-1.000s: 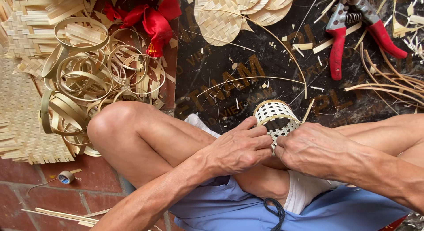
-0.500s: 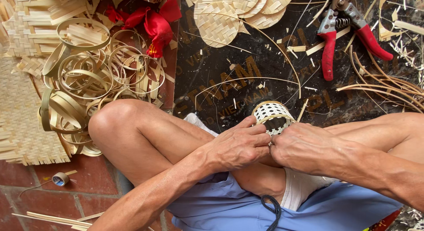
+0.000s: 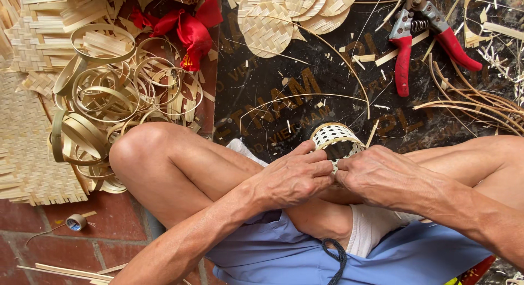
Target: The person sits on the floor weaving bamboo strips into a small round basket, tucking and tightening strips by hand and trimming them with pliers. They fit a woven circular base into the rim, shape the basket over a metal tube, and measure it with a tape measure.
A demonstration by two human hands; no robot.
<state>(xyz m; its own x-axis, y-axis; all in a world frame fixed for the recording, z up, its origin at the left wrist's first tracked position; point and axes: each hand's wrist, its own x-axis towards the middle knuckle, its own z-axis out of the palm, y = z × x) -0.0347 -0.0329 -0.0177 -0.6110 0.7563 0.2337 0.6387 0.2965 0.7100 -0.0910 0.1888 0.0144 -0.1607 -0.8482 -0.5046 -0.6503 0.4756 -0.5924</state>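
Both my hands are closed on a small woven bamboo basket (image 3: 336, 141), held just above my crossed legs. My left hand (image 3: 295, 176) curls around its near left side, thumb stretched up along the rim, fingers folded tight under the body. My right hand (image 3: 382, 173) meets it from the other side, fingertips pinched at the basket's lower edge where the two hands touch. Whether a loose strand sits between my fingers I cannot tell; they hide that spot.

Seen from the head camera, the basket is a short open cylinder with an open lattice weave and a pale band at its rim, tilted so its mouth faces away from me. It hangs over the near edge of a dark mat (image 3: 284, 94) spread on the brick floor (image 3: 33, 230).

Red-handled pruning shears (image 3: 423, 37) lie near the mat's far right corner, well apart from my hands. Round woven discs (image 3: 270, 28) overlap along the mat's far edge. Off the mat's left edge sits a heap of coiled bamboo strips (image 3: 103, 99) on flat woven sheets (image 3: 24, 138), with a red ribbon bow (image 3: 183, 26) beyond them. A small roll of tape (image 3: 76, 222) rests on the bricks near my left knee.
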